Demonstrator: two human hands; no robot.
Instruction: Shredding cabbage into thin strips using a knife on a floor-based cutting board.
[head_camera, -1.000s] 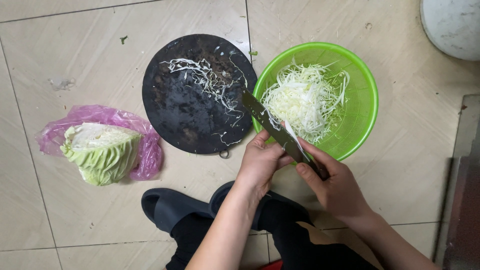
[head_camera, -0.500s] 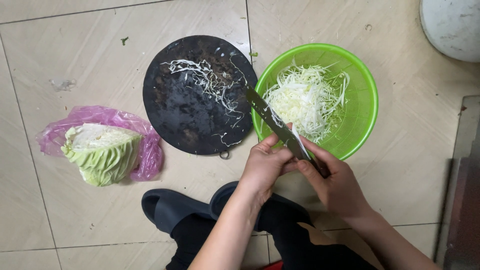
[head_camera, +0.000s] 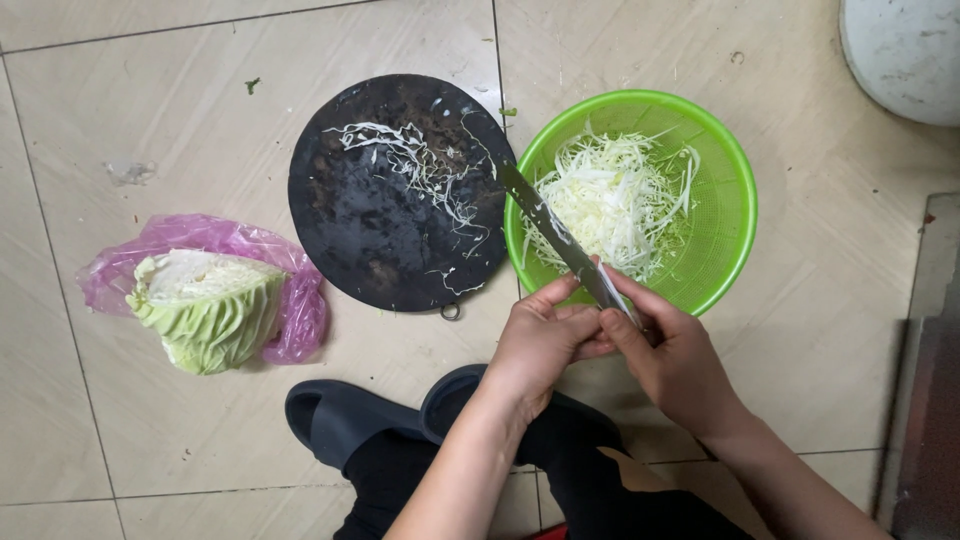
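Beige floor tiles (head_camera: 200, 100) lie under everything. Just below the green bowl (head_camera: 725, 215), the right hand (head_camera: 675, 355) is closed around the handle of a knife (head_camera: 560, 238), whose blade slants up across the bowl's left rim. The left hand (head_camera: 540, 340) pinches the blade near the handle. Shredded cabbage (head_camera: 615, 200) fills the bowl. Left of the bowl, touching it, sits a round black board (head_camera: 380, 220) with stray shreds; farther left, a cabbage wedge (head_camera: 205, 310) rests on a pink bag (head_camera: 300, 320). Dark sandals (head_camera: 345, 420) show below the board.

A home kitchen floor (head_camera: 200, 100): beige tiles carry a round chopping board (head_camera: 390, 220), a green colander (head_camera: 725, 200) of shredded cabbage (head_camera: 610, 200) and a half cabbage (head_camera: 205, 305).
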